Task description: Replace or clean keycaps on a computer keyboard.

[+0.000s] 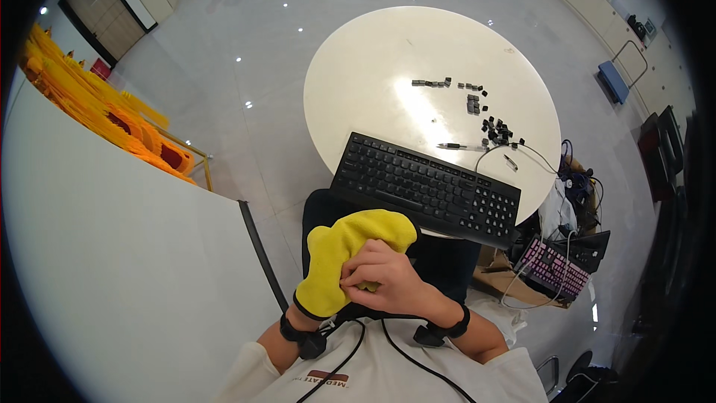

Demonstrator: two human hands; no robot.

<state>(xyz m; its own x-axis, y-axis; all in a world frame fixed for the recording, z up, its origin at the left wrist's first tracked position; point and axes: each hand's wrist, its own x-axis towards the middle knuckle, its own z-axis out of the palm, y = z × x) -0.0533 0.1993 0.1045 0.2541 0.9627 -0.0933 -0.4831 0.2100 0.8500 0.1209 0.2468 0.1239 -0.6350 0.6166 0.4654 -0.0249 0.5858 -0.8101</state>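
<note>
A yellow cloth [324,254] with black edging is draped over my left hand, hiding its fingers; only the left wrist and forearm [297,321] show below it. My right hand [388,277] is closed, its fingers bunched and pinching the cloth's folds from the right. Just beyond my hands, a black keyboard [418,183] lies slanted over the near edge of the round white table [365,60], its front side overhanging toward my lap. Small dark keycaps [498,131] lie on the table behind its right end, some in a loose pile, others in rows.
A pen [451,146] lies behind the keyboard, and a short pen-like piece [511,163] lies beside its cable. To the right, a pink-and-black keyboard [556,269] sits on a cardboard box [507,283] among tangled cables [578,172]. A white panel [149,269] stands close on the left.
</note>
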